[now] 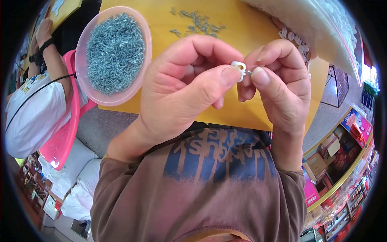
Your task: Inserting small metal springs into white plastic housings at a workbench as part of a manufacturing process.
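Above the yellow table (169, 74), my left hand (185, 80) pinches a small white plastic piece with a hole (238, 66) between thumb and fingers. Close beside it, my right hand (278, 76) pinches a small metal screw (249, 72), its end pointing at the white piece. Most of the screw is hidden by the right thumb and fingers. To the left stands a pink bowl (148, 52) heaped with silvery screws (115, 54). Several loose screws (197, 22) lie scattered on the table beyond my hands.
A large clear bag (310, 24) of white pieces leans over the table's far right, with several white pieces (296, 40) lying beside it. At left, another person (44, 80) sits on a pink chair (66, 133). White sacks (82, 177) lie at lower left; an open box (338, 153) stands at right.
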### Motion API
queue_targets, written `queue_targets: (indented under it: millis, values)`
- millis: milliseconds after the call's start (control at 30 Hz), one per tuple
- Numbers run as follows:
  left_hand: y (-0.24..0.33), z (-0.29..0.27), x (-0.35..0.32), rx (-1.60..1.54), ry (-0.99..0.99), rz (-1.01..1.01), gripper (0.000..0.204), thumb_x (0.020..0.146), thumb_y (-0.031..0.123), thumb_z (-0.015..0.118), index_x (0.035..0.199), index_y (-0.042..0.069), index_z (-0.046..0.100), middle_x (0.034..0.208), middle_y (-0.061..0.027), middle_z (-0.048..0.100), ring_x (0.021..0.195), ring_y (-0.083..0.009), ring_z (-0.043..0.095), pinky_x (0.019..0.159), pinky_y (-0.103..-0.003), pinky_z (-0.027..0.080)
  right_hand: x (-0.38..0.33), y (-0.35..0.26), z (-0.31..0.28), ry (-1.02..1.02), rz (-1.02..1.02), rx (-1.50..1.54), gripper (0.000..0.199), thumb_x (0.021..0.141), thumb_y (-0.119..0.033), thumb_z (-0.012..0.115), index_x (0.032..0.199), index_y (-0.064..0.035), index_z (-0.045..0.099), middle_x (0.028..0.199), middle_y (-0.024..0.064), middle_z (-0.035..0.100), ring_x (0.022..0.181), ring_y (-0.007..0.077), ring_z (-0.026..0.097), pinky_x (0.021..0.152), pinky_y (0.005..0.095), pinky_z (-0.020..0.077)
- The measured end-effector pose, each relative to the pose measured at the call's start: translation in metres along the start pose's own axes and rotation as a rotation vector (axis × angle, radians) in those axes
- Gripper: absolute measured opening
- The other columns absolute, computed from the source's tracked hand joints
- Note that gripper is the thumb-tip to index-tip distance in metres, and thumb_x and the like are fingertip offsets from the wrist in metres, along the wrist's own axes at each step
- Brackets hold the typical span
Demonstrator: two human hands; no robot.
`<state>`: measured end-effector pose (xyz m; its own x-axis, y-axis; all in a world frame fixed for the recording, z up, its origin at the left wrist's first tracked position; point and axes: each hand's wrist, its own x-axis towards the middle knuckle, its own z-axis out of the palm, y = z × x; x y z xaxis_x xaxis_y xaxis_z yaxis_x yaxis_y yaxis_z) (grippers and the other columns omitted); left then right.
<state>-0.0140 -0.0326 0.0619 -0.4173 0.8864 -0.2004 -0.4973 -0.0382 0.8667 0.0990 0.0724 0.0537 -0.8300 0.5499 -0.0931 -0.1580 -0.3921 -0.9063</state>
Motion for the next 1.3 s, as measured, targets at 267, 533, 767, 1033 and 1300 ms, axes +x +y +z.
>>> queue_targets:
  millis: [267, 533, 767, 1033, 1300]
  values:
    - [-0.003, 0.002, 0.001, 0.017, -0.018, 0.007, 0.015, 0.078, 0.003, 0.05, 0.092, -0.002, 0.048, 0.069, -0.0039, 0.053, 0.05, -0.0053, 0.043, 0.046, -0.016, 0.034, -0.002, 0.0, -0.002, -0.014, -0.002, -0.012, 0.012, 0.077, -0.005, 0.052, 0.085, -0.0022, 0.043, 0.071, 0.0099, 0.051, 0.057, 0.0117, 0.048, 0.046, 0.0202, 0.0404]
    - [-0.007, 0.0, 0.002, 0.055, -0.03, 0.027, 0.015, 0.078, 0.001, 0.05, 0.092, -0.003, 0.049, 0.07, -0.0038, 0.053, 0.051, -0.0044, 0.043, 0.046, -0.015, 0.034, -0.001, -0.001, -0.003, -0.024, 0.013, -0.005, 0.011, 0.077, -0.002, 0.051, 0.084, -0.0014, 0.043, 0.073, 0.0094, 0.051, 0.059, 0.0106, 0.048, 0.048, 0.019, 0.0399]
    - [-0.007, -0.006, 0.003, 0.434, -0.072, 0.255, 0.012, 0.077, -0.002, 0.051, 0.089, -0.002, 0.05, 0.076, -0.0049, 0.051, 0.053, -0.0036, 0.044, 0.047, -0.014, 0.034, -0.005, -0.004, 0.003, 0.01, -0.048, -0.156, 0.01, 0.076, 0.002, 0.051, 0.084, -0.0002, 0.046, 0.077, 0.0079, 0.052, 0.062, 0.0086, 0.049, 0.053, 0.0177, 0.0403]
    - [-0.006, -0.007, 0.0, 0.162, -0.012, 0.055, 0.013, 0.077, -0.002, 0.05, 0.089, -0.003, 0.051, 0.08, -0.0078, 0.052, 0.055, -0.007, 0.047, 0.05, -0.016, 0.037, -0.003, -0.005, 0.008, 0.046, 0.052, -0.064, 0.013, 0.078, -0.003, 0.053, 0.088, 0.0013, 0.047, 0.075, 0.0073, 0.054, 0.063, 0.0086, 0.05, 0.056, 0.0178, 0.0419]
    - [-0.006, -0.006, 0.0, 0.139, -0.011, 0.068, 0.015, 0.078, 0.002, 0.05, 0.092, -0.004, 0.051, 0.084, -0.0103, 0.055, 0.057, -0.0101, 0.051, 0.054, -0.018, 0.041, -0.005, -0.005, 0.01, 0.084, 0.034, -0.073, 0.015, 0.079, -0.006, 0.052, 0.091, 0.002, 0.047, 0.075, 0.0073, 0.054, 0.064, 0.009, 0.051, 0.056, 0.0187, 0.0429]
